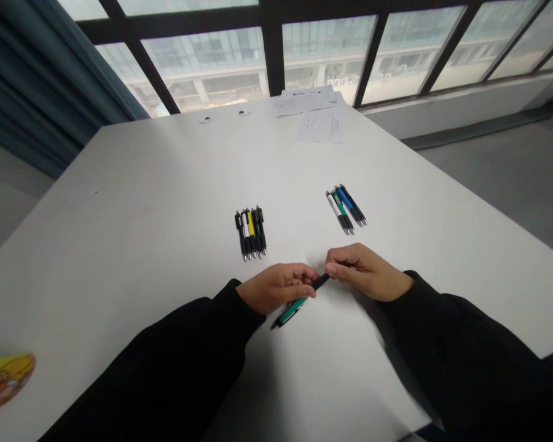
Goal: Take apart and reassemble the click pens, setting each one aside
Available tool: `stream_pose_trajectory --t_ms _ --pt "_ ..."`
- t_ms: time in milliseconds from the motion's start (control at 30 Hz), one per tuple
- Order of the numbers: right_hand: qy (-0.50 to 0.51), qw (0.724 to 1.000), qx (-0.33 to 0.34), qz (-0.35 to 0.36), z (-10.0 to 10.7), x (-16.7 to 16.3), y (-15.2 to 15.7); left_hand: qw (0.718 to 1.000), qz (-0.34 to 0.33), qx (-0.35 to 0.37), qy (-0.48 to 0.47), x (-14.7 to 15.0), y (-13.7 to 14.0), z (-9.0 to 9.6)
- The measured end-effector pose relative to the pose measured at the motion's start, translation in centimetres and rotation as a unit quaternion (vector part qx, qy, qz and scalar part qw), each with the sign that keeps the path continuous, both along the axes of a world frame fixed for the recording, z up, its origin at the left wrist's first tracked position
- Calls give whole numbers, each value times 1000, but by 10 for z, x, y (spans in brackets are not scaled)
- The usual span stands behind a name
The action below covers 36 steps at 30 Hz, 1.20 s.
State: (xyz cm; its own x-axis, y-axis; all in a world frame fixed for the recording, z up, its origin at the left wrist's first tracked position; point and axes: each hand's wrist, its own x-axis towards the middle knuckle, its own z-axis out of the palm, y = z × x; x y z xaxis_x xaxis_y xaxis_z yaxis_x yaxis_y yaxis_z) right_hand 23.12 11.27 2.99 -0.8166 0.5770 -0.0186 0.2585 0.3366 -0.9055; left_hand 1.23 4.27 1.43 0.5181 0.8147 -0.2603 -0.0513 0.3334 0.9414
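A green pen (291,312) with a black grip slants between my two hands, low over the near part of the white table. My left hand (279,287) pinches it around the middle, thumb on top. At the pen's tip end, my right hand (360,270) has its thumb and fingers closed on the black part; the tip itself is hidden. Beyond my left hand lies a row of several pens (251,233), black, white and yellow. Farther right, past my right hand, a second group of pens (345,209) in white, green and blue lies slanted.
The white table (166,184) reaches to the windows. Printed papers (320,120) lie at its far edge, near two small white round things (244,112). A colourful yellow object (7,380) shows at the lower left. A blue curtain (59,73) hangs at the left.
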Motion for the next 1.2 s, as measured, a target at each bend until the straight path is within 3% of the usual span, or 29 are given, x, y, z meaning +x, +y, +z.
stream_pose_trajectory --t_ms 233,367,467,667,767,867,933,1033,1200 --pt "-62 998 -26 11 0 -4 -4 1000 -6 -21 -5 1 0 -2" --pt "-33 998 -55 3 0 -3 -3 1000 -1 -26 -12 1 1 -1" --pt "1 999 -40 13 1 -3 -2 1000 9 -18 -16 1 1 -2" --pt "-28 1000 11 -9 2 -6 -5 999 24 -18 -10 2 -1 -5" --pt "6 997 32 -70 4 0 -2 998 67 -2 0 -1 0 -7" --pt "85 972 30 -215 5 8 5 987 157 30 -13 -5 4 -12" --pt "130 957 -11 -260 4 9 8 968 240 44 -56 -7 8 -15" --pt "116 969 -118 -186 1 4 5 933 332 29 -140 -8 13 -16" --pt "47 960 -275 -42 -11 -14 -12 928 325 43 -176 -6 13 -12"
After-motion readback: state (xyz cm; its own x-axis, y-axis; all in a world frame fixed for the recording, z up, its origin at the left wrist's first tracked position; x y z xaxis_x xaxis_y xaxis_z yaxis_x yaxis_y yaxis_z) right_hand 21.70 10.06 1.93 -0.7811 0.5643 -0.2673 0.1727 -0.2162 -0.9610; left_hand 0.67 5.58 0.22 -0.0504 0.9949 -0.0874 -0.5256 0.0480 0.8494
